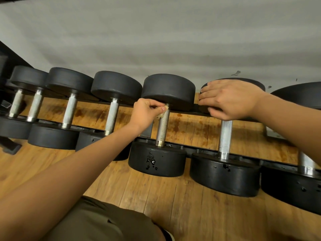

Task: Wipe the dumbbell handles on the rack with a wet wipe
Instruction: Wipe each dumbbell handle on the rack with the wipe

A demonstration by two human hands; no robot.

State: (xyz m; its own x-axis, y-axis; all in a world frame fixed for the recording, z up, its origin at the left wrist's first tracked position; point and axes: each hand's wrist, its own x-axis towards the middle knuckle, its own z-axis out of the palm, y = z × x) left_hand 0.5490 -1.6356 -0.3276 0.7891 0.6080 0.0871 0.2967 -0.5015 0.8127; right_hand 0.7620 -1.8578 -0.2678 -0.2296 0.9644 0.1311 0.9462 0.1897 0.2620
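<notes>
Though on rack [205, 151], handle [162, 129] axis wallward.

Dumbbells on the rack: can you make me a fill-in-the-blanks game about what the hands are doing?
The left hand pinches the wet wipe against a dumbbell ____.
The right hand holds ____ and rests on the next dumbbell's black head.
The floor is made of ____.
Missing words: handle, nothing, wood.
</notes>
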